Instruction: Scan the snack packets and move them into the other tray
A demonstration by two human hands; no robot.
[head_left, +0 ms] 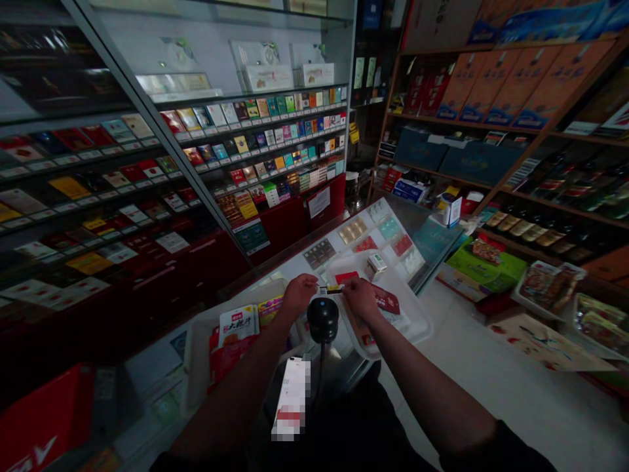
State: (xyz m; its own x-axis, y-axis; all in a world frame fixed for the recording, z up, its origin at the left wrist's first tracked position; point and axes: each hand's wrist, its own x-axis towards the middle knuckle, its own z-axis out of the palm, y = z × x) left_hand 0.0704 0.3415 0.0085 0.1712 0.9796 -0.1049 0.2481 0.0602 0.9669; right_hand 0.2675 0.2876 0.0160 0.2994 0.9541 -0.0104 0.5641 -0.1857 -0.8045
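Observation:
My left hand [299,294] and my right hand [360,296] are both closed in a pinch, one at each end of a small narrow packet [334,288]. Black, yellow and white show on the packet; its kind is too small to make out. Just below it, a black barcode scanner [323,321] stands on the glass counter, apart from both hands. Under my right hand lies a white tray [423,326] with a dark red packet [386,299] and a small white box [377,263]. Beside my left forearm, another white tray [192,354] holds snack packets [238,326].
A phone [291,398] with a lit screen lies at the near side. Shelves of cigarette packs [275,131] line the back wall. Bottles [535,229] and orange boxes [515,85] fill the shelves at the right. Food trays [545,288] stand low at the right.

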